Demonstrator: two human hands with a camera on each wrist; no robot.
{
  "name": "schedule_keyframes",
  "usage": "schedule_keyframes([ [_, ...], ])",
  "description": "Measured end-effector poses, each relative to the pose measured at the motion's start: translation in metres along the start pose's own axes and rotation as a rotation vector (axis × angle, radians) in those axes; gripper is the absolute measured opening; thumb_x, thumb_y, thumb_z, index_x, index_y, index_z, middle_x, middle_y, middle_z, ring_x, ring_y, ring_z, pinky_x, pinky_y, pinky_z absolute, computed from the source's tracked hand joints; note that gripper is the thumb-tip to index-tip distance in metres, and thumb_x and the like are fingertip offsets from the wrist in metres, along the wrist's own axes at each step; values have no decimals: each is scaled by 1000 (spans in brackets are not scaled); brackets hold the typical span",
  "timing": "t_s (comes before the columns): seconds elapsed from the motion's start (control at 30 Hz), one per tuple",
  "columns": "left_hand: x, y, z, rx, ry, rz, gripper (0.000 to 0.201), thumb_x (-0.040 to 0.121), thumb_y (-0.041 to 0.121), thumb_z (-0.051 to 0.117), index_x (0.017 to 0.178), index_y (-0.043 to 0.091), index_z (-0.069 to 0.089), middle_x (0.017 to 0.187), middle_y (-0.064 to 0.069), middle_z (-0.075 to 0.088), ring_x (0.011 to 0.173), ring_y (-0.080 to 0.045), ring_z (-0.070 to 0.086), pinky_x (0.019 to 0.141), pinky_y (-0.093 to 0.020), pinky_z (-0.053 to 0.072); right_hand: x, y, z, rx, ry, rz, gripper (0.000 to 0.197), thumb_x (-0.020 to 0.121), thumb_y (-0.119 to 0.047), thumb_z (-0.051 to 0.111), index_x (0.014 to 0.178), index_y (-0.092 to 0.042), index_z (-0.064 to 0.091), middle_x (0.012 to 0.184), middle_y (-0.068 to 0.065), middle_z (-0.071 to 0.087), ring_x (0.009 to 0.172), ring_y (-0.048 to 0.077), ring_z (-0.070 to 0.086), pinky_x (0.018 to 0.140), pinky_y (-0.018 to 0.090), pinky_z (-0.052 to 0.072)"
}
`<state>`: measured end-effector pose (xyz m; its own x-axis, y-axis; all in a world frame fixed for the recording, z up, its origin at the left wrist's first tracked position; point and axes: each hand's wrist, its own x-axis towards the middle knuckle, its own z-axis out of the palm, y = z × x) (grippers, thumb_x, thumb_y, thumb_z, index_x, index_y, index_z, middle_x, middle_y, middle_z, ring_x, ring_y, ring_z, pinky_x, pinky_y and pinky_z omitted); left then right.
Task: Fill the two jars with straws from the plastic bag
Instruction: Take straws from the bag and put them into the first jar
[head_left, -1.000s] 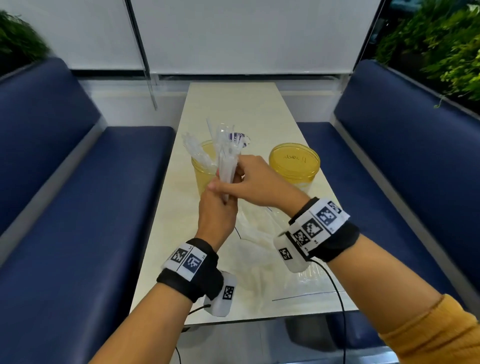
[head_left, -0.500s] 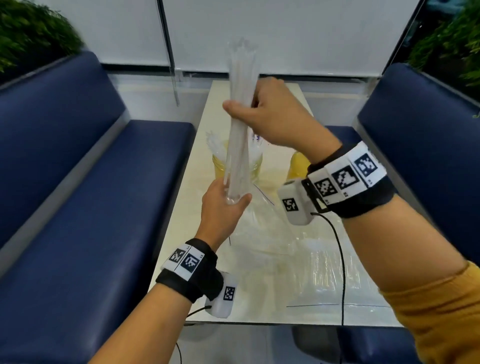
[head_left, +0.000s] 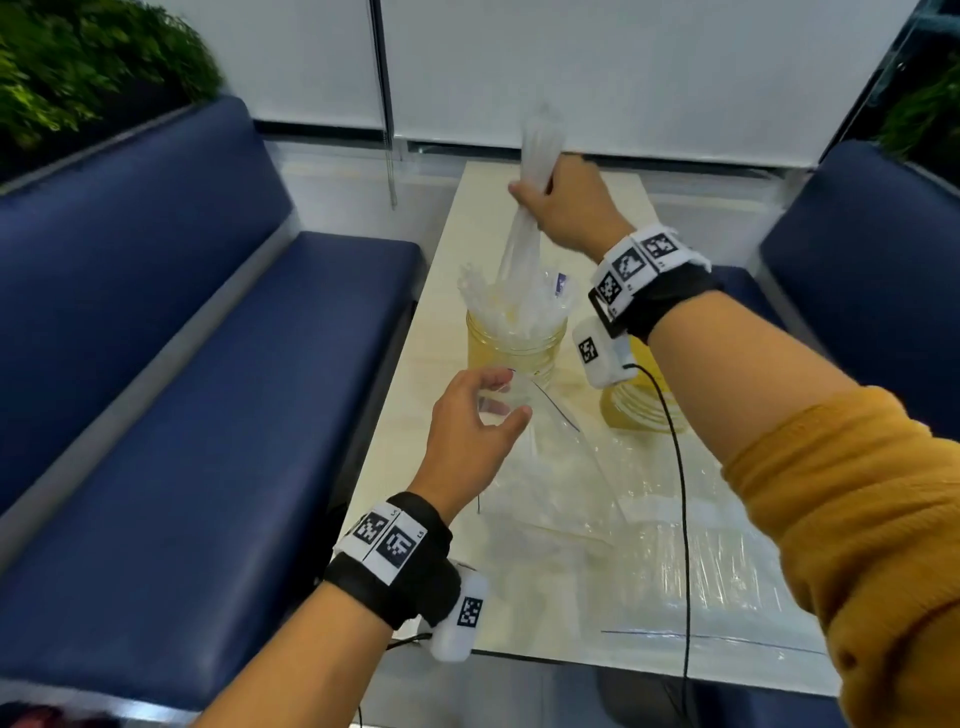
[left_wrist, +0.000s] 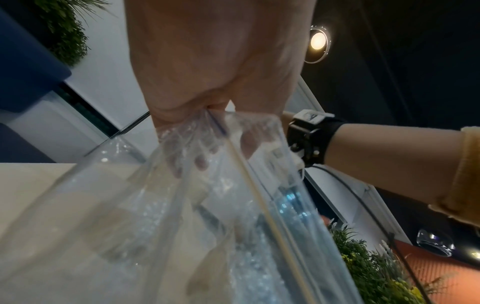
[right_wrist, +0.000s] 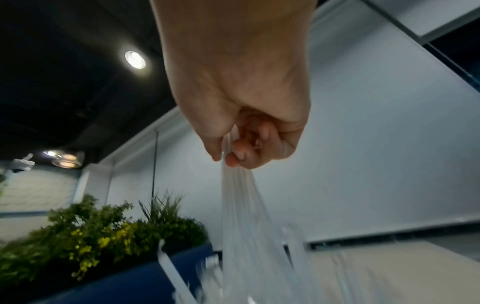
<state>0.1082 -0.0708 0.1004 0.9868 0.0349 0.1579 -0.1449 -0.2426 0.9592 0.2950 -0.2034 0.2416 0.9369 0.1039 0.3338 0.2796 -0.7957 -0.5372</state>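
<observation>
The right hand is clenching a bundle of clear straws around its upper part, holding it over the left jar, where the lower ends are now spreading in among the straws already standing there; half a second ago the bundle was still rising out of the bag. The left hand, which was gripping the bundle's bottom end then, is now off the straws and pinching the mouth of the plastic bag, fingers curled into the film. The bag is lying on the near part of the table. The right jar is standing just beside the first, mostly hidden behind the right wrist.
</observation>
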Motion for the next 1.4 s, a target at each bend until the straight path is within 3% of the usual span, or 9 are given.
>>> schedule_keyframes([
  [0.13, -2, 1, -5, 4, -9, 7, 37, 88, 23, 75, 120, 31, 57, 121, 10, 61, 97, -5, 66, 79, -14, 54, -7, 31, 36, -52, -123, 152, 39, 89, -48, 63, 75, -14, 54, 77, 6, 59, 80, 30, 64, 64, 35, 47],
  [0.43, -4, 3, -4, 9, -24, 17, 37, 89, 22, 74, 122, 28, 59, 123, 7, 61, 98, -5, 67, 73, -1, 45, -15, 42, 32, -67, -154, 296, 82, 64, -62, 82, 121, -8, 58, 119, 8, 63, 107, 24, 63, 91, 36, 53],
  [0.63, -2, 9, -2, 23, -41, 25, 38, 90, 25, 74, 124, 27, 58, 124, 9, 60, 97, -3, 67, 74, -1, 45, -14, 23, 21, 39, 239, -162, 98, 57, -40, 91, 141, -28, 41, 131, 0, 47, 117, 19, 45, 92, 27, 43],
  [0.73, -2, 10, -2, 16, -44, 25, 37, 90, 25, 74, 123, 29, 58, 124, 9, 60, 96, -1, 67, 74, -1, 45, -17, 16, 28, -127, 314, -422, 64, 78, -31, 78, 136, -24, 51, 128, -2, 52, 118, 18, 47, 90, 27, 47],
  [0.8, -3, 10, -2, 12, -45, 22, 37, 89, 25, 74, 123, 29, 58, 124, 9, 61, 95, -1, 67, 75, -1, 45, -19, 23, 39, -299, 223, -448, 34, 95, -31, 59, 128, -20, 62, 128, 0, 57, 121, 19, 48, 94, 34, 48],
  [0.97, -2, 10, -6, 9, -35, 20, 38, 89, 24, 74, 124, 24, 60, 124, 8, 61, 96, -3, 67, 75, -2, 46, -23, 53, 66, -461, -270, -297, 48, 107, -37, 22, 124, -7, 56, 127, 14, 59, 117, 34, 54, 99, 48, 43],
  [1.1, -1, 9, -11, 21, -32, 11, 39, 90, 24, 73, 127, 23, 60, 125, 8, 61, 96, -2, 66, 76, -2, 46, -16, 45, 66, -406, 59, -350, 45, 104, -35, 26, 77, -15, 56, 78, 7, 60, 84, 32, 61, 91, 46, 44],
  [1.23, 1, 11, -11, 31, -39, 10, 39, 90, 24, 73, 127, 23, 60, 125, 8, 61, 96, -2, 66, 75, -2, 46, -1, 24, 71, -338, 110, -420, 52, 105, -38, 29, 144, -8, 45, 149, 12, 43, 141, 27, 35, 117, 41, 26],
  [1.4, 3, 12, -10, 34, -39, -3, 37, 91, 24, 72, 126, 22, 60, 125, 7, 61, 95, -1, 66, 73, -1, 45, -5, 24, 93, -626, -351, -461, 42, 107, -29, 24, 126, -3, 51, 128, 14, 55, 119, 29, 50, 104, 39, 35],
])
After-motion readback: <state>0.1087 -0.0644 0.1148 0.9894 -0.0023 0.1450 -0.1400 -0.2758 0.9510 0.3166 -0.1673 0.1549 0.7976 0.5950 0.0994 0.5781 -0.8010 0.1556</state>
